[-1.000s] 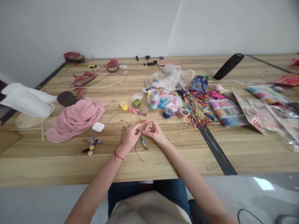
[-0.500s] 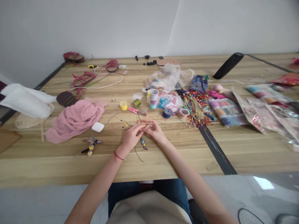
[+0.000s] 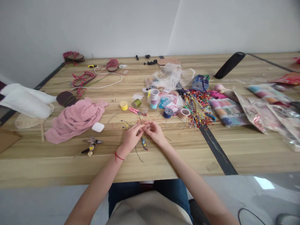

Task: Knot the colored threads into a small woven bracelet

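My left hand (image 3: 132, 136) and my right hand (image 3: 154, 132) meet fingertip to fingertip above the wooden table, both pinched closed. Thin cords show around the fingertips, but what exactly each hand grips is too small to make out. Just below the fingers lies a small woven piece (image 3: 143, 143) with blue, yellow and black parts and a red bead at its end. A dark cord (image 3: 138, 155) trails from it towards the front edge. Yellow-tipped threads (image 3: 127, 125) spread beside my left hand. Pink snips (image 3: 133, 110) lie beyond the hands.
Thread spools (image 3: 154, 99) and a tangle of colourful cords (image 3: 199, 107) lie beyond and to the right. A pink cloth (image 3: 76, 120), a white case (image 3: 97, 127) and a bunch of keys (image 3: 91, 147) are at the left. Packaged materials (image 3: 229, 111) cover the right side.
My right hand's fingers have shifted slightly and drawn closer together near my left fingertips. The other things lie as before.
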`<action>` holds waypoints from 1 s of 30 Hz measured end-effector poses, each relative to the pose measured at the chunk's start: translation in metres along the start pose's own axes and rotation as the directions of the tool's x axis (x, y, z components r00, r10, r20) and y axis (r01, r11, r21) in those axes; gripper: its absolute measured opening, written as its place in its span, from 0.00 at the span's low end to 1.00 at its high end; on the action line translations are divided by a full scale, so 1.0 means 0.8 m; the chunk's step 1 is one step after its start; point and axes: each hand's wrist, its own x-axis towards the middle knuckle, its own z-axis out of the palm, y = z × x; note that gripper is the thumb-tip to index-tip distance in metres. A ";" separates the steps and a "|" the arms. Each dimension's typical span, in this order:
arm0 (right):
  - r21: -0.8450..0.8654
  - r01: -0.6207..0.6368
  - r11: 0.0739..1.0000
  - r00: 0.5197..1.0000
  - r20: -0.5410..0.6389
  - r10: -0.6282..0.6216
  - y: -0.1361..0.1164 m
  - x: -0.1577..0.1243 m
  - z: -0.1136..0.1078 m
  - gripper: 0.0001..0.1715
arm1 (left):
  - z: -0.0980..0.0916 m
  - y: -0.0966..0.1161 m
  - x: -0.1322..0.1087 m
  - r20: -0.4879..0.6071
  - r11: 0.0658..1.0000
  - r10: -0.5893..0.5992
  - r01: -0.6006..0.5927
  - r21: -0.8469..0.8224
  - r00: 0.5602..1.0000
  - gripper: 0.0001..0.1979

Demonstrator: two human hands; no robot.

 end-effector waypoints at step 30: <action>-0.013 -0.012 1.000 0.997 -0.080 0.011 -0.006 0.000 -0.003 0.21 | 0.003 -0.003 -0.002 -0.009 0.993 -0.016 0.017 0.120 1.000 0.12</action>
